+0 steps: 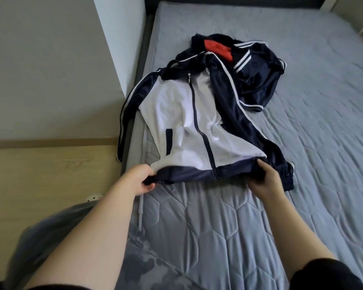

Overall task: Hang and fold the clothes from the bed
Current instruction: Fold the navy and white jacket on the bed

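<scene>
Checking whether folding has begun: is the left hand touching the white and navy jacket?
Touching. The head view shows the left hand gripping the jacket at the near corner of its navy bottom edge.

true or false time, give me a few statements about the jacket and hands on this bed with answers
1. The left hand and right hand both grip the jacket's navy hem. True.
2. The zip is fully undone. False: it is closed up to the collar.
3. One sleeve hangs over the bed's edge. True.
4. The red item lies on the floor. False: it sits in the navy pile behind the jacket.
</scene>
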Motion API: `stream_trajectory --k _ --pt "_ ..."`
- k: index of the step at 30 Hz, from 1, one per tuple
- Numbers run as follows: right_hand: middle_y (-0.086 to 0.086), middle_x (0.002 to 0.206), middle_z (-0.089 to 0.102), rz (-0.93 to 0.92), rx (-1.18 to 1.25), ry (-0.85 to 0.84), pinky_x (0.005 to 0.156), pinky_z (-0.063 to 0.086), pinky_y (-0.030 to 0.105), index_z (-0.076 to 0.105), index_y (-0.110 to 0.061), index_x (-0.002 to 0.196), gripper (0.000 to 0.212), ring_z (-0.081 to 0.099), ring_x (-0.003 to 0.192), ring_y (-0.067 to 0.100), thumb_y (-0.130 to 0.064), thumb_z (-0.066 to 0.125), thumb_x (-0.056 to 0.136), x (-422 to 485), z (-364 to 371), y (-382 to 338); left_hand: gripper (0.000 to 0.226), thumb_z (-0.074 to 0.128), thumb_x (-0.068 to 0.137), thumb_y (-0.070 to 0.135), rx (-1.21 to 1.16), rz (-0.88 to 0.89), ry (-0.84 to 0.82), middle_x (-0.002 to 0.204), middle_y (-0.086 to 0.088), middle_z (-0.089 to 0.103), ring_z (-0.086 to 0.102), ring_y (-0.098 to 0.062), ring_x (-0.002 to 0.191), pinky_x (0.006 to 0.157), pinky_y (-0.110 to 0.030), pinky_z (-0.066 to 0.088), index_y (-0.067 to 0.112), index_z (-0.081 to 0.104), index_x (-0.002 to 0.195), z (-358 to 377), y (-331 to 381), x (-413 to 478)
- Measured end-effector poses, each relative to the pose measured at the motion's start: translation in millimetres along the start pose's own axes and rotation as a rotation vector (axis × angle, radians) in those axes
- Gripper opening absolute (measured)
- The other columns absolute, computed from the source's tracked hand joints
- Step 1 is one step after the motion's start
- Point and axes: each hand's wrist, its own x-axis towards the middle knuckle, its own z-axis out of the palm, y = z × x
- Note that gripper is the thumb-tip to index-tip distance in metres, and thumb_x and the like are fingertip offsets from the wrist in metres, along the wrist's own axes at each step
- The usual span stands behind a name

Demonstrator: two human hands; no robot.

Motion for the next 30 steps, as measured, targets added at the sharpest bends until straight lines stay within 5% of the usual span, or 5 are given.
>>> stream_trajectory --k 5,11,18,22,30 --pt "0.013 0.066 0.07 0.179 -0.126 0.061 0.057 0.057 0.034 0.058 -0.004 0.086 0.014 0.066 0.073 0.027 -0.007 0.045 0.091 -6 -31 6 0.082 0.054 0.085 -0.009 0.512 0.14 0.01 0.141 -0.012 0.039 0.052 -0.028 0.105 0.067 -0.037 0.055 0.028 0.018 0.15 5 -16 7" --pt "0.012 0.106 0.066 0.203 -0.146 0.087 0.086 0.051 0.043 0.06 -0.009 0.108 0.032 0.061 0.095 0.028 -0.037 0.058 0.092 -3 -39 -2 0.049 0.067 0.086 0.017 0.038 0.11 -0.108 0.125 -0.012 0.054 0.057 -0.029 0.101 0.07 -0.038 0.052 0.02 0.044 0.129 5 -14 8" --pt "0.012 0.087 0.065 0.27 -0.441 0.115 0.055 0.058 0.036 0.059 -0.009 0.097 0.009 0.061 0.082 0.026 -0.015 0.06 0.089 -3 -45 0 0.097 0.065 0.072 0.005 1.258 0.867 0.688 0.136 -0.009 0.039 0.041 -0.03 0.118 0.091 -0.041 0.041 0.026 0.013 0.151 8 -37 14" --pt "0.015 0.1 0.07 0.246 -0.075 0.144 0.076 0.053 0.047 0.064 -0.008 0.109 0.057 0.066 0.091 0.031 -0.058 0.062 0.082 -3 -47 -12 0.078 0.046 0.084 0.013 1.495 1.337 0.32 0.156 -0.011 0.015 0.006 -0.028 0.144 0.116 -0.048 0.009 0.022 0.01 0.153 55 -53 8" --pt "0.014 0.134 0.052 -0.353 -0.015 0.263 0.083 0.051 0.025 0.038 0.001 0.138 0.041 0.064 0.105 0.014 -0.013 0.043 0.1 11 -32 -90 0.07 0.037 0.097 0.03 1.823 1.207 0.089 0.16 -0.007 -0.004 -0.006 -0.027 0.147 0.116 -0.048 0.002 0.029 -0.008 0.151 111 -98 5"
